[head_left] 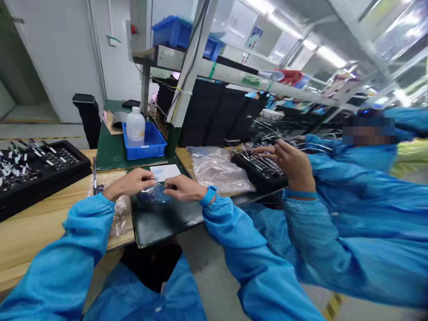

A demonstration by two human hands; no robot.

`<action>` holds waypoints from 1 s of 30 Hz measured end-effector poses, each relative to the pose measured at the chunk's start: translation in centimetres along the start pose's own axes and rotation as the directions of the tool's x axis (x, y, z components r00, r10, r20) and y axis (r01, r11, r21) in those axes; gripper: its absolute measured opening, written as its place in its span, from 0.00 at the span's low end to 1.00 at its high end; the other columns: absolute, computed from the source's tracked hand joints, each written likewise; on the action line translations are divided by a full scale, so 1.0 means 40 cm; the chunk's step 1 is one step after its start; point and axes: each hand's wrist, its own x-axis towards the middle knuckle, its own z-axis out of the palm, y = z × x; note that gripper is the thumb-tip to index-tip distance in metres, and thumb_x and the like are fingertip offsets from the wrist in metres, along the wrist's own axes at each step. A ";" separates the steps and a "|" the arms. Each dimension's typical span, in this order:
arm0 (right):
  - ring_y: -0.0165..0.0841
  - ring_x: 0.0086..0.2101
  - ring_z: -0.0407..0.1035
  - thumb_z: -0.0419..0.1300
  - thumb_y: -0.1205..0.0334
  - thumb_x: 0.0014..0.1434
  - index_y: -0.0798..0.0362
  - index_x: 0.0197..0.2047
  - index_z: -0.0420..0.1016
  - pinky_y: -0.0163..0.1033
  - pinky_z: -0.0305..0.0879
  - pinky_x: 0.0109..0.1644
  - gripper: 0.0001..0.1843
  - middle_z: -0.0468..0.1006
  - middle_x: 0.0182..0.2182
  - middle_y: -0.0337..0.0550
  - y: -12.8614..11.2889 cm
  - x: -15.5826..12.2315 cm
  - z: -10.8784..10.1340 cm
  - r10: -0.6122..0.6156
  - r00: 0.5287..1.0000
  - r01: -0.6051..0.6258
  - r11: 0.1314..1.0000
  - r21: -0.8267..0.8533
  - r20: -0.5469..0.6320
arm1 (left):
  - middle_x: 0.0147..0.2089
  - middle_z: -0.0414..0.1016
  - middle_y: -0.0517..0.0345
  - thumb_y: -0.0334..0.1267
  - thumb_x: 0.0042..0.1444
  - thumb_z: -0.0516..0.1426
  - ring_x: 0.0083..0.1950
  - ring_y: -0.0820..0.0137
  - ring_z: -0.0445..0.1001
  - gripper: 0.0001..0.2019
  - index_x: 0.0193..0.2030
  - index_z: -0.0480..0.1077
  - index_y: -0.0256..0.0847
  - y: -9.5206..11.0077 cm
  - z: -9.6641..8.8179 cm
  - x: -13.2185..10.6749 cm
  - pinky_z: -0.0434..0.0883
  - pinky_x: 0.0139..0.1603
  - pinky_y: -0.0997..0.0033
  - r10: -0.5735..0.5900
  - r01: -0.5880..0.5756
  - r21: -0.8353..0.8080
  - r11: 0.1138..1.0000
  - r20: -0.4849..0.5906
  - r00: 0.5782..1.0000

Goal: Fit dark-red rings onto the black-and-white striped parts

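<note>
My left hand (pixel 135 182) and my right hand (pixel 183 188) face each other just above the dark green work mat (pixel 163 220). Between them is a shiny clear plastic bag (pixel 154 195), which looks dark over the mat; whether anything is inside cannot be made out. The fingers of both hands are closed at the bag's upper corners, pinching it from either side. A blue band circles my right wrist. Just beyond my hands lies a white paper (pixel 165 172) with faint print. Bubble wrap (pixel 120 214) lies to the left, partly under my left forearm.
Black trays (pixel 43 178) of small cabled parts stand at the left. A white bottle (pixel 135 127) stands in a blue bin (pixel 147 149). To the right are a clear plastic sheet (pixel 220 169), another black tray (pixel 264 171) and a co-worker's raised hand (pixel 294 165) close by.
</note>
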 end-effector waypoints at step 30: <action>0.26 0.28 0.64 0.53 0.67 0.67 0.55 0.35 0.76 0.39 0.48 0.34 0.11 0.78 0.31 0.44 0.000 -0.011 0.047 -0.163 0.967 0.077 0.920 -0.384 -0.196 | 0.25 0.64 0.63 0.50 0.57 0.54 0.30 0.72 0.61 0.18 0.26 0.70 0.37 -0.037 0.076 0.084 0.58 0.32 0.72 0.060 -0.071 -0.078 0.994 -0.133 0.989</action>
